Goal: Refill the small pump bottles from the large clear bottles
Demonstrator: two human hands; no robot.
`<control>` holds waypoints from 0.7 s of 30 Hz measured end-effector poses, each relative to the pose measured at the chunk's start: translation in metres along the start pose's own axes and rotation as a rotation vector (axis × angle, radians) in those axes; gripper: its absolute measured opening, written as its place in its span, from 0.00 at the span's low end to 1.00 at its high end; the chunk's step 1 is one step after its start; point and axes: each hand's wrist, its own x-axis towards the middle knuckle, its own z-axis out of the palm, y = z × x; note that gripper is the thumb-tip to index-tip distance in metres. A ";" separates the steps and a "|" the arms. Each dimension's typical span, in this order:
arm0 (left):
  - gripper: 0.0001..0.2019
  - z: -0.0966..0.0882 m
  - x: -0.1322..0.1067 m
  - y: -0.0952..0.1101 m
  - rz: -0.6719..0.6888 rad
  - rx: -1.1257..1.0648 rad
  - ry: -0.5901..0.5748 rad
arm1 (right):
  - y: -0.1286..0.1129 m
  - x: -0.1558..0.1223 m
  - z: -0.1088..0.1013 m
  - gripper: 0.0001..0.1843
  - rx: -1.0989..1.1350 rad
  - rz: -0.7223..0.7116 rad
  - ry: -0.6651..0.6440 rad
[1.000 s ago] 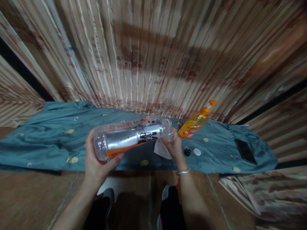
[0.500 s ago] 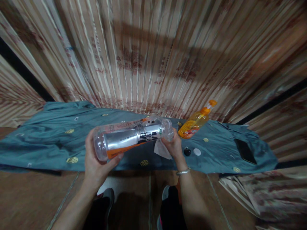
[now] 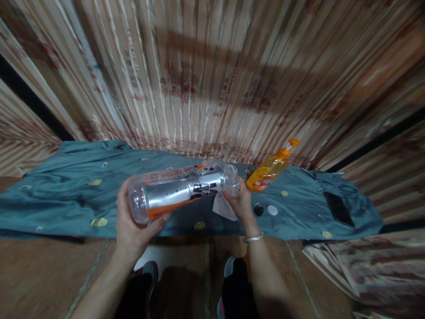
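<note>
A clear plastic bottle [image 3: 181, 190] with a silver and orange label lies on its side in the air above the cloth, held at both ends. My left hand [image 3: 133, 221] wraps round its base, the thumb along the orange strip. At the neck end, my right hand [image 3: 241, 201] is closed round the bottle, with a bracelet on the wrist. A white tissue-like piece [image 3: 223, 207] hangs or lies just below the right fingers; whether they grip it too, I cannot tell. Right of that hand stands an orange pump bottle [image 3: 268, 172], leaning in view.
A blue-green cloth [image 3: 73, 177] with yellow prints covers the narrow table. On it are a small black object [image 3: 259, 210], a white disc [image 3: 272, 210] and a black phone [image 3: 338, 209]. A pleated curtain [image 3: 206, 79] rises close behind.
Almost everything keeps its place. The left hand and the bottle's base end have shifted very slightly left, while the view itself has moved a little.
</note>
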 end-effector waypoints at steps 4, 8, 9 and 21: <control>0.44 0.000 0.000 0.000 0.002 0.007 -0.009 | 0.000 0.000 -0.001 0.30 0.000 -0.008 0.000; 0.45 0.000 0.000 0.001 -0.013 0.015 -0.017 | -0.001 0.000 -0.002 0.31 -0.003 0.016 -0.008; 0.45 0.000 0.000 0.001 -0.018 0.013 -0.021 | -0.001 0.000 -0.002 0.30 -0.004 0.019 -0.009; 0.44 0.000 0.000 0.001 -0.011 0.023 -0.013 | -0.002 0.000 -0.002 0.29 -0.017 0.000 0.003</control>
